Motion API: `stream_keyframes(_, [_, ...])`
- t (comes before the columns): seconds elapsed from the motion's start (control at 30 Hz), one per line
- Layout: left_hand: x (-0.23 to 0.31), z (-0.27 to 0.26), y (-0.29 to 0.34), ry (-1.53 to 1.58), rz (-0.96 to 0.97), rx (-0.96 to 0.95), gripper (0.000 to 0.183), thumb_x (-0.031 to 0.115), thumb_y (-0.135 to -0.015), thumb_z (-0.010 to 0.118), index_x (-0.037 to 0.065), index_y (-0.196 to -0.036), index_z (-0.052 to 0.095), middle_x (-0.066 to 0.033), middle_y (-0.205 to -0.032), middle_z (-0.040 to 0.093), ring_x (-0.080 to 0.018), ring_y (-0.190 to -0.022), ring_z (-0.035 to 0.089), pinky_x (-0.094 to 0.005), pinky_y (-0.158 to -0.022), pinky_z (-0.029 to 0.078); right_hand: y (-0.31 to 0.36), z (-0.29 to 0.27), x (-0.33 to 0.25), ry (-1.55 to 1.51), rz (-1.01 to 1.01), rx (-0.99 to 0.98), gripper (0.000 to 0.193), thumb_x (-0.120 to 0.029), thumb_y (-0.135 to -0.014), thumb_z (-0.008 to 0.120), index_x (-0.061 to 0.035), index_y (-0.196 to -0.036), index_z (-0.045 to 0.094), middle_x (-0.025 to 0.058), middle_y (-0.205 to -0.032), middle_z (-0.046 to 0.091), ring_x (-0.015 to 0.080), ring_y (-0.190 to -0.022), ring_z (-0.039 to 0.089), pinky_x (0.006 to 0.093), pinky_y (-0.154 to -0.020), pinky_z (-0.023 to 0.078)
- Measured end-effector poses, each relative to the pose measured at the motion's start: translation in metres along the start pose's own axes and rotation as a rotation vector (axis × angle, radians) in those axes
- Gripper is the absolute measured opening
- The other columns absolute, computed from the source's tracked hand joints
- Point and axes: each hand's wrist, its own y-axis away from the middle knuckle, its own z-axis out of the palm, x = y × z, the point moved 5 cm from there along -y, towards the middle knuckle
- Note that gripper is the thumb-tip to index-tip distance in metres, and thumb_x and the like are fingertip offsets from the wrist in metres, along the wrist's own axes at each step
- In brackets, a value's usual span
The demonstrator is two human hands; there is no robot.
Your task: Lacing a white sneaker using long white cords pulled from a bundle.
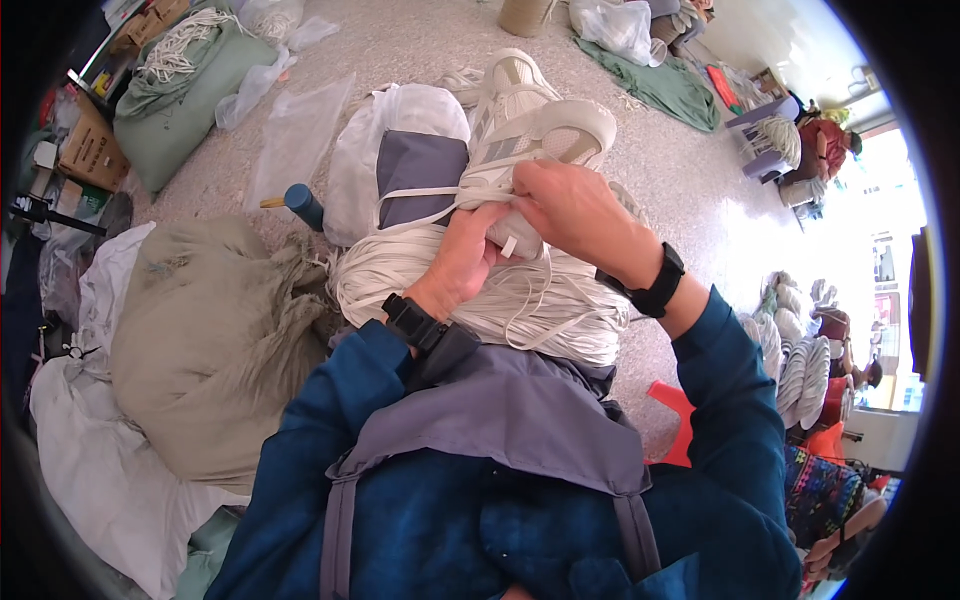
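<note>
A pair of off-white sneakers lies beyond a thick bundle of flat white laces (570, 315) across my lap. The left sneaker (512, 85) and the right sneaker (572, 125) point away from me. My left hand (462, 258) is closed at the near end of the right sneaker, fingers pinched by its padded tongue (516, 232) and a white lace (425, 192). Bent over the lacing, my right hand (575, 205) has thumb and forefinger pressed together at the lace. What lies right between its fingertips is partly hidden.
Left of the sneakers are a white plastic bag (355, 150) and a blue cylinder (303, 206) with a wooden stick. A khaki cloth sack (210, 340) and a green sack (195, 110) stand at left. Other people, one in red (825, 145), sit at right near bundled laces (800, 360).
</note>
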Motion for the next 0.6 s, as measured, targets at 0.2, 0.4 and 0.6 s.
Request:
stream_keyframes(0.2, [0.002,0.007,0.001,-0.08,0.0,-0.038,0.036,0.023,-0.1,0.058,0.007,-0.131,0.058,-0.0063,-0.122,0.066,-0.0194,-0.107,0.066,-0.0436,-0.081,0.057,0.008,-0.003,0.003,-0.062,0.007,0.11,0.006,-0.007,-0.087,0.059,-0.0012,-0.09,0.059,0.018,-0.082,0.065,0.0405,-0.078,0.066,0.0486,-0.066,0.052])
stream_keyframes(0.4, [0.005,0.011,0.001,-0.06,-0.001,0.032,0.039,0.023,-0.096,0.064,0.011,-0.132,0.059,-0.0027,-0.121,0.067,-0.0186,-0.105,0.066,-0.0434,-0.081,0.056,0.045,-0.011,0.013,-0.43,0.248,0.268,0.017,-0.015,-0.092,0.066,0.0003,-0.088,0.058,0.0186,-0.08,0.062,0.0398,-0.073,0.063,0.0475,-0.065,0.049])
stream_keyframes(0.6, [0.002,0.007,-0.006,-0.015,-0.16,0.033,0.033,0.023,-0.095,0.066,0.011,-0.126,0.062,-0.002,-0.117,0.067,-0.0169,-0.104,0.066,-0.0401,-0.082,0.055,0.044,0.0,0.009,-0.287,0.162,0.246,0.022,-0.02,-0.094,0.065,-0.001,-0.086,0.057,0.0183,-0.075,0.061,0.0405,-0.073,0.062,0.0478,-0.064,0.048])
